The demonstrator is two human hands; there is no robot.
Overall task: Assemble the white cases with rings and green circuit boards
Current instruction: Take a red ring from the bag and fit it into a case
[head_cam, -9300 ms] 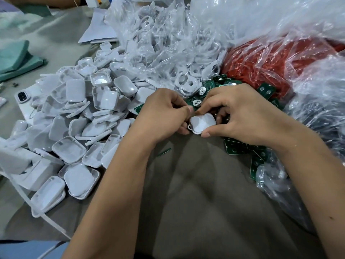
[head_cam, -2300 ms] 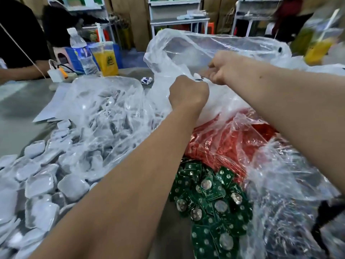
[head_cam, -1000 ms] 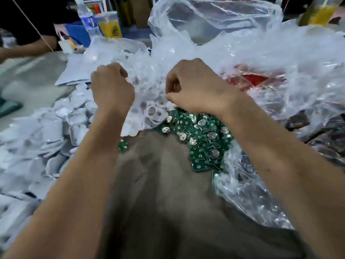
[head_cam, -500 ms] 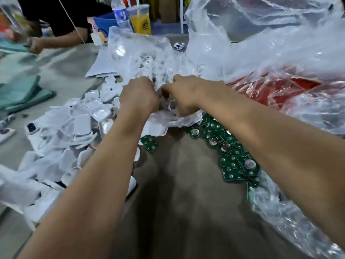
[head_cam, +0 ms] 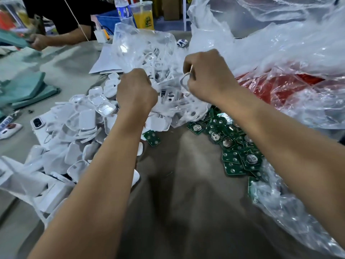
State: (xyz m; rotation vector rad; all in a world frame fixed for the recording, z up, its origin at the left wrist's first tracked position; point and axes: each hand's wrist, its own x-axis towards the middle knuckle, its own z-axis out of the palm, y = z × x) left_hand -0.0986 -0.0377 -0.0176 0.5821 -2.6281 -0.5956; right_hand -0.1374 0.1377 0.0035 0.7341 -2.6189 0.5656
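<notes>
White cases [head_cam: 82, 120] lie in a loose heap along the left side of the grey counter [head_cam: 186, 202], some open side up, some stacked. Behind them, toward the far edge, a clear plastic bag [head_cam: 141, 45] holds more white parts, and its lower end spills onto the heap. A second, larger clear bag [head_cam: 280, 38] fills the far right corner, draped over a red bag [head_cam: 276, 85]. Green circuit boards [head_cam: 233, 143] are scattered in a band on the right side of the counter, running from the mouth of the parts bag toward another crumpled clear bag [head_cam: 291, 212] at the right edge; one board [head_cam: 152, 137] lies apart beside the cases.

Both hands are at the mouth of the parts bag. The left hand [head_cam: 136, 90] is clenched on a fold of its plastic. The right hand [head_cam: 207, 75] has its grip curled around a small ring [head_cam: 183, 79] with a thin strand, held just above the spilled parts.

At the far left edge another person's hand [head_cam: 38, 41] rests near folded teal cloth [head_cam: 24, 88]. A phone [head_cam: 38, 122] lies partly under the cases, and a water bottle [head_cam: 123, 10] and an orange drink cup [head_cam: 142, 14] stand beyond the far edge.
</notes>
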